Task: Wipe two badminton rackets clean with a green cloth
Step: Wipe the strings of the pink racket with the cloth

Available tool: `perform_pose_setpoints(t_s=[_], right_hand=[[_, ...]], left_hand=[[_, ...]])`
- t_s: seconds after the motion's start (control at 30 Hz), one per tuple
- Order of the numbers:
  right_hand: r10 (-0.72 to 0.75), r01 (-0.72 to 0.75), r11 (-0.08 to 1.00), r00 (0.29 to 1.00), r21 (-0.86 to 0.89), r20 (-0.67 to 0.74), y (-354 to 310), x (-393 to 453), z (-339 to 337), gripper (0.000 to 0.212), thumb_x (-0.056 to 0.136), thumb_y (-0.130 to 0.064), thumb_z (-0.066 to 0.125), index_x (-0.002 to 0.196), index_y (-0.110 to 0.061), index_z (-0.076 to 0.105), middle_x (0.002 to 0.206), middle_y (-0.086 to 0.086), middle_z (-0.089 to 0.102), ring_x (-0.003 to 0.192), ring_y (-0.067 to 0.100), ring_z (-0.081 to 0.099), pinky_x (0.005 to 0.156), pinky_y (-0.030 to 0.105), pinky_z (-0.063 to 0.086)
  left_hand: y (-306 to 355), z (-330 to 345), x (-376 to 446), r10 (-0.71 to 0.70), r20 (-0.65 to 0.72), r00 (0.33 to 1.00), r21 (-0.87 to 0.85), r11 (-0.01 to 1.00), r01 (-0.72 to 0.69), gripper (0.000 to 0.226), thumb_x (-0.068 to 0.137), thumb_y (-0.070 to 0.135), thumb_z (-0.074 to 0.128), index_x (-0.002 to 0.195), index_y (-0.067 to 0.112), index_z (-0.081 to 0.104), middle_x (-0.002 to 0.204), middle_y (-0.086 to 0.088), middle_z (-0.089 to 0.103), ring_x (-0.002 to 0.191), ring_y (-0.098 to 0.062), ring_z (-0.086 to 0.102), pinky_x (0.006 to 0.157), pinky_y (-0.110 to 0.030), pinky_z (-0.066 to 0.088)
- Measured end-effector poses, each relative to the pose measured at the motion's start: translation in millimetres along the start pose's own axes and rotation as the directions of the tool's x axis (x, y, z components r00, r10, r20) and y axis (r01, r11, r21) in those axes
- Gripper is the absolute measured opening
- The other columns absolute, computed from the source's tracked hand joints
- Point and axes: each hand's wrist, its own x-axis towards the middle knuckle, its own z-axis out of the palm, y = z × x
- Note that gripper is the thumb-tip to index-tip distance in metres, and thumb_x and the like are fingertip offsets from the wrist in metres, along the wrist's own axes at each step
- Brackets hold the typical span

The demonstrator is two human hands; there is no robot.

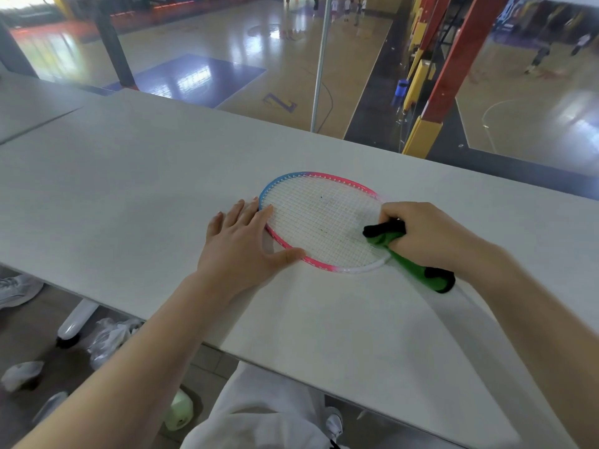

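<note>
Head view:
Racket: lies flat on the white table, its pink-and-blue frame at centre.
Left hand: fingers straight, pressing the frame's 9 o'clock edge.
Right hand: curled round the green cloth, at the head's 3 o'clock on the strings.

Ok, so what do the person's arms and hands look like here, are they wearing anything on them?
Both forearms are bare from the bottom of the picture to the wrists, with no sleeves in view. The left hand and the right hand wear no gloves, and no watch, bracelet or ring shows on them. Lower down, light-coloured trousers are visible.
</note>
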Motion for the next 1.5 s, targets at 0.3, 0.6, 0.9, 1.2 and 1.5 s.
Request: perform_pose_setpoints(t_s=[0.3, 0.6, 0.9, 1.2, 1.5], right_hand=[[-0.077, 0.085, 0.992, 0.994, 0.096, -0.080, -21, 31, 17, 0.015, 0.086, -0.014, 0.063, 0.080, -0.024, 0.053, 0.082, -0.004, 0.060, 0.075, 0.014, 0.055, 0.061, 0.029, 0.043], [-0.203, 0.223, 0.965, 0.968, 0.136, -0.148, -91, 100, 42, 0.009, 0.087, -0.009, 0.057, 0.094, -0.012, 0.056, 0.089, 0.003, 0.059, 0.078, 0.018, 0.054, 0.057, 0.026, 0.038], [-0.196, 0.203, 0.975, 0.977, 0.093, -0.086, -89, 107, 39, 0.017, 0.082, -0.002, 0.054, 0.092, -0.016, 0.056, 0.091, 0.004, 0.059, 0.080, 0.019, 0.055, 0.057, 0.026, 0.040], [-0.070, 0.073, 0.994, 0.997, 0.082, -0.029, -33, 58, 17, 0.018, 0.079, -0.006, 0.058, 0.087, -0.022, 0.062, 0.090, -0.003, 0.062, 0.082, 0.014, 0.057, 0.068, 0.033, 0.048], [-0.055, 0.056, 0.998, 0.998, 0.029, -0.040, 0, 9, 4, 0.036, 0.082, -0.001, 0.056, 0.099, -0.031, 0.067, 0.099, -0.012, 0.061, 0.091, 0.010, 0.056, 0.080, 0.029, 0.048]], left_hand=[[0, 0, 0, 0.005, -0.007, 1.000, -0.006, 1.000, -0.005, 0.110, 0.065, 0.096, 0.025, 0.154, 0.031, 0.017, 0.164, 0.007, 0.008, 0.151, -0.014, -0.002, 0.122, -0.041, -0.002], [-2, 4, 2, 0.014, -0.043, 0.999, -0.010, 1.000, -0.015, 0.115, 0.060, 0.098, 0.016, 0.154, 0.031, 0.018, 0.164, 0.008, 0.008, 0.151, -0.014, -0.002, 0.121, -0.042, 0.001], [-1, 5, 2, 0.009, -0.034, 0.999, -0.004, 1.000, -0.009, 0.113, 0.063, 0.098, 0.020, 0.154, 0.031, 0.016, 0.164, 0.007, 0.007, 0.151, -0.015, -0.003, 0.122, -0.042, 0.000], [0, 3, 0, 0.003, -0.023, 1.000, -0.011, 1.000, -0.003, 0.116, 0.060, 0.098, 0.018, 0.154, 0.031, 0.017, 0.164, 0.008, 0.009, 0.151, -0.014, -0.003, 0.121, -0.042, -0.002], [2, -1, -2, -0.012, -0.004, 1.000, -0.012, 1.000, 0.012, 0.116, 0.059, 0.095, 0.015, 0.155, 0.031, 0.016, 0.164, 0.007, 0.007, 0.151, -0.014, -0.003, 0.122, -0.042, -0.002]])
